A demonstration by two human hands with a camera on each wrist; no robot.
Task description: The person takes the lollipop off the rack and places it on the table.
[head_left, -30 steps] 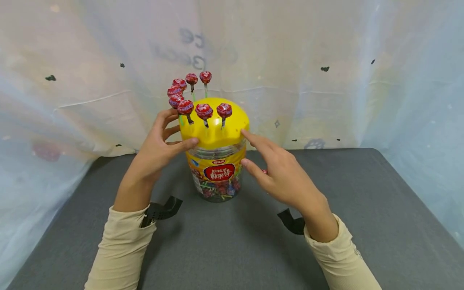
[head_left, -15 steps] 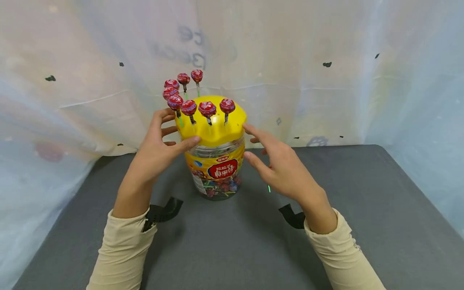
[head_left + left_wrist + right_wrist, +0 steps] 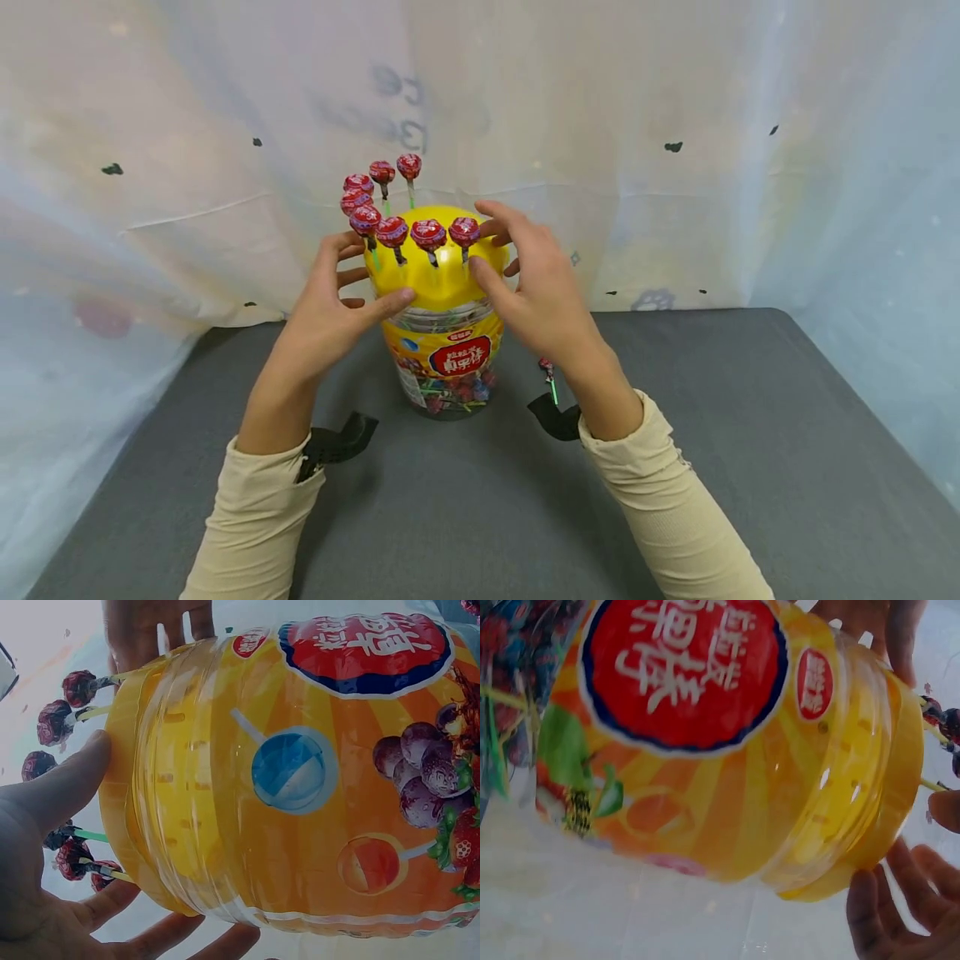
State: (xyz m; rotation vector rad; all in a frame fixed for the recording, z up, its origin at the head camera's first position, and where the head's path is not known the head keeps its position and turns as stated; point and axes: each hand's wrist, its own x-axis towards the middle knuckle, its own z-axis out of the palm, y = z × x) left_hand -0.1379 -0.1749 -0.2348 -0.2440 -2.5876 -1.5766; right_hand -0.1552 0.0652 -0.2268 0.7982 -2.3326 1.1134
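A clear candy jar (image 3: pixel 442 367) with an orange-yellow label stands on the table, holding wrapped candies. Its yellow lid (image 3: pixel 435 287) carries several red-wrapped lollipops (image 3: pixel 429 235) on sticks, along the left and front. My left hand (image 3: pixel 318 312) grips the lid's left side, thumb in front and fingers curving round behind. At the right side is my right hand (image 3: pixel 543 292), its fingers loosely bent. Its thumb is near the front-right lollipop (image 3: pixel 465 230); in the right wrist view, fingertips (image 3: pixel 862 885) meet the lid's edge. Whether the thumb touches the stick is unclear.
A loose lollipop (image 3: pixel 547 369) with a green stick lies on the grey table (image 3: pixel 465 508), right of the jar and beside my right wrist. Behind the table hangs a pale curtain (image 3: pixel 585 125). Black straps (image 3: pixel 341 437) stick out from both wrists.
My right hand has moved up and left, from the lid's right edge to around the front-right lollipop. The loose lollipop shows more. The jar turned slightly; my left hand keeps its hold.
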